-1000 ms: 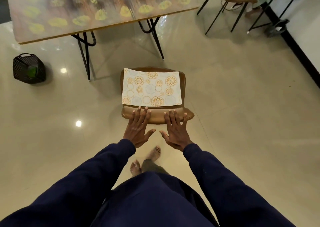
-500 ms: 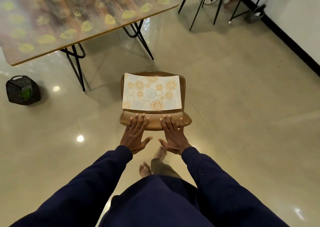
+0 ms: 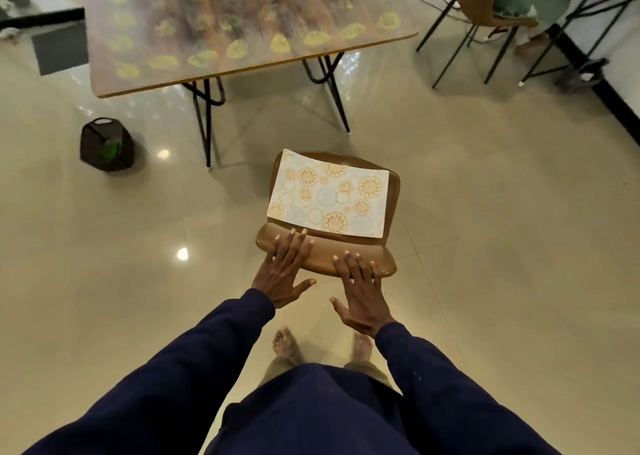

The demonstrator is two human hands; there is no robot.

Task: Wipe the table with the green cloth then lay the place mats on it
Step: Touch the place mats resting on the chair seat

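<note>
Located on the seat of the brown chair (image 3: 393,191): patterned place mat (image 3: 329,198), lying flat, apart from the table (image 3: 242,14) beyond. Over the chair's backrest, on the near side — left hand (image 3: 282,274) and right hand (image 3: 362,297), both released, fingers straight and spread, grasping nothing. Left fingertips just short of the mat's near edge; right hand further back. On the floor beside the table: black basket (image 3: 105,146), something green inside.

Your place mat (image 3: 329,198), pale with orange and blue medallions, lies flat on the brown chair seat (image 3: 394,194), near your leaf-patterned table (image 3: 242,21).
</note>
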